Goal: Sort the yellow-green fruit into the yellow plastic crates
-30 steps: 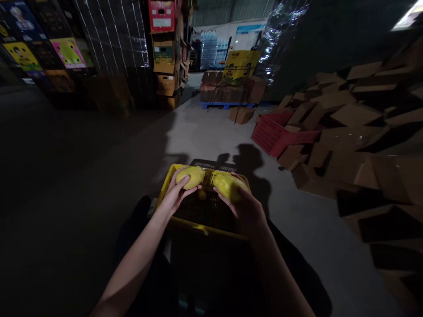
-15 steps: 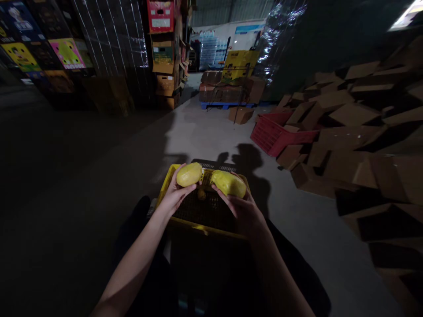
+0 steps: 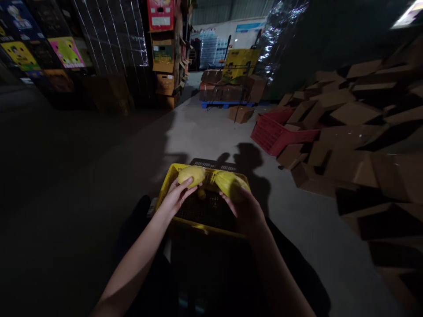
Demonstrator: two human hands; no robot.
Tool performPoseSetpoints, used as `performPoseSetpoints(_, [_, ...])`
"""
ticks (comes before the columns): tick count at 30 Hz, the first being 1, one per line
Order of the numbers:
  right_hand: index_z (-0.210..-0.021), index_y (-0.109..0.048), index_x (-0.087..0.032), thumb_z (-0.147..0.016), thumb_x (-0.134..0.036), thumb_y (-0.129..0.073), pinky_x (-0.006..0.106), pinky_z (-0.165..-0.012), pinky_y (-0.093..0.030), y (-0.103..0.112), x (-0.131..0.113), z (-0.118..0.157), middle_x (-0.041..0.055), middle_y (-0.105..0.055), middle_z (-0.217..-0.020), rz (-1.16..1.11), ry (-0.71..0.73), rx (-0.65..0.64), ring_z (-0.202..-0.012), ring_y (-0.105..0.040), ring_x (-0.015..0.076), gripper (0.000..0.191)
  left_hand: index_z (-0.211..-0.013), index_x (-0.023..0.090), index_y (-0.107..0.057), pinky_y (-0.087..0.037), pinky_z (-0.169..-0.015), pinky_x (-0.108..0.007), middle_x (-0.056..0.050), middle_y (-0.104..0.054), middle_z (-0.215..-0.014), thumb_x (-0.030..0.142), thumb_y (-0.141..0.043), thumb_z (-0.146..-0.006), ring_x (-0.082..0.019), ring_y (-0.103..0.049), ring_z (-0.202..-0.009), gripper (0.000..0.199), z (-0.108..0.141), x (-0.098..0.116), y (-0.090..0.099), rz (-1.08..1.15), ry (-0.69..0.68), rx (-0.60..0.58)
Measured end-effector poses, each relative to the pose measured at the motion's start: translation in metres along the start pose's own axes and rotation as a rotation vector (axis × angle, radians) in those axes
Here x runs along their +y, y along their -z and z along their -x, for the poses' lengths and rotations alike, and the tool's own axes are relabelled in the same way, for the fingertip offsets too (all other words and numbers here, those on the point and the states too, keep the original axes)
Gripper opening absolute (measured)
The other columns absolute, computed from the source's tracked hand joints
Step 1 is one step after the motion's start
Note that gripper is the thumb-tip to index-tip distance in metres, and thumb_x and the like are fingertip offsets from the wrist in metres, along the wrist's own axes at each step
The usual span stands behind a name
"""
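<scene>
My left hand (image 3: 176,195) is closed around a yellow oblong fruit (image 3: 193,175), its thumb lying across the near side. A second yellow oblong fruit (image 3: 228,182), longer and tapering toward its left end, is in my right hand (image 3: 246,209). Part of that fruit is in shadow, and the fingers beneath it are mostly hidden. Both fruits are held above a yellow plastic crate (image 3: 201,228), a little apart from each other. Inside the crate, near its far wall, lies a small round yellow-brown thing (image 3: 201,193), too dark to name.
Flattened and opened cardboard boxes (image 3: 357,114) are heaped on the right, beside a red plastic crate (image 3: 272,132). Farther off stands a blue pallet (image 3: 228,105) loaded with cartons and a yellow box (image 3: 241,64). Stacked boxes (image 3: 163,57) rise behind on the left.
Both fruits have turned in my hands and shifted slightly right. My left thumb now lies over its fruit, and my right hand has come up over the near end of the other.
</scene>
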State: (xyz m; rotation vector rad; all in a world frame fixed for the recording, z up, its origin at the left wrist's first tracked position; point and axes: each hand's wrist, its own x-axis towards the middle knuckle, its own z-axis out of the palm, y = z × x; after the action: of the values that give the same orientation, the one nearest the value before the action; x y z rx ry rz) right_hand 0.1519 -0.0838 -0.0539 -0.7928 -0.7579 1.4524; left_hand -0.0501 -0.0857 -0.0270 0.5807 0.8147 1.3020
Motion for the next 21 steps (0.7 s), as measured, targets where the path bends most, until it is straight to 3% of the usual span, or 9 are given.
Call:
performPoseSetpoints(3, [-0.090, -0.064, -0.030, -0.071, -0.040, -0.066, 0.040, -0.082, -0.058, 0.006, 0.003, -0.003, -0.0004, -0.073, -0.090, 0.002, 0.006, 0.019, -0.101, -0.066, 0.0246, 0.021, -0.116, 0.016, -0.061, -0.057, -0.087, -0.028, -0.009, -0.070, -0.110, 0.018, -0.071, -0.077, -0.021, -0.070, -0.094, 0.040, 0.000, -0.001, 0.000, 0.035, 0.004, -0.038])
performPoseSetpoints(7, [-0.098, -0.061, -0.032, -0.068, -0.034, -0.070, 0.035, -0.079, -0.058, 0.006, 0.004, 0.001, -0.0018, -0.072, -0.099, 0.004, 0.103, 0.024, -0.104, -0.065, 0.0216, 0.032, -0.127, 0.028, -0.053, -0.057, -0.087, -0.028, -0.003, -0.070, -0.110, 0.007, -0.072, -0.072, -0.019, -0.071, -0.092, 0.061, 0.001, -0.002, -0.002, 0.068, -0.031, -0.089])
performPoseSetpoints(11, [-0.095, -0.061, -0.032, -0.065, -0.029, -0.073, 0.034, -0.081, -0.057, -0.002, -0.002, 0.003, -0.0026, -0.070, -0.101, -0.008, 0.147, 0.057, -0.103, -0.065, 0.0197, 0.033, -0.127, 0.029, -0.052, -0.055, -0.087, -0.022, -0.001, -0.068, -0.114, 0.000, -0.072, -0.067, -0.018, -0.070, -0.094, 0.070, 0.002, -0.001, -0.003, 0.055, -0.062, -0.127])
performPoseSetpoints(14, [-0.097, -0.062, -0.031, -0.072, -0.037, -0.066, 0.040, -0.086, -0.056, -0.012, -0.010, 0.005, -0.0010, -0.068, -0.107, -0.063, 0.078, 0.004, -0.102, -0.065, 0.0215, 0.025, -0.123, 0.029, -0.054, -0.055, -0.085, -0.022, -0.001, -0.068, -0.113, 0.002, -0.075, -0.065, -0.017, -0.071, -0.088, 0.067, 0.003, -0.002, -0.002, 0.014, -0.074, -0.113])
performPoseSetpoints(17, [-0.103, -0.061, -0.033, -0.069, -0.034, -0.067, 0.044, -0.091, -0.054, -0.019, -0.016, 0.009, -0.0012, -0.068, -0.110, -0.091, 0.071, -0.037, -0.100, -0.066, 0.0226, 0.034, -0.115, 0.024, -0.059, -0.057, -0.077, -0.023, -0.002, -0.071, -0.100, 0.010, -0.078, -0.066, -0.017, -0.072, -0.077, 0.055, 0.002, -0.003, -0.001, -0.070, -0.037, -0.064])
performPoseSetpoints(21, [-0.103, -0.060, -0.036, -0.060, -0.021, -0.074, 0.037, -0.092, -0.053, -0.019, -0.013, 0.011, -0.0035, -0.070, -0.104, -0.042, 0.073, -0.030, -0.094, -0.068, 0.0194, 0.047, -0.102, 0.017, -0.065, -0.057, -0.071, -0.023, -0.005, -0.072, -0.091, 0.023, -0.079, -0.069, -0.017, -0.071, -0.074, 0.036, 0.001, -0.003, -0.001, -0.089, -0.007, -0.036])
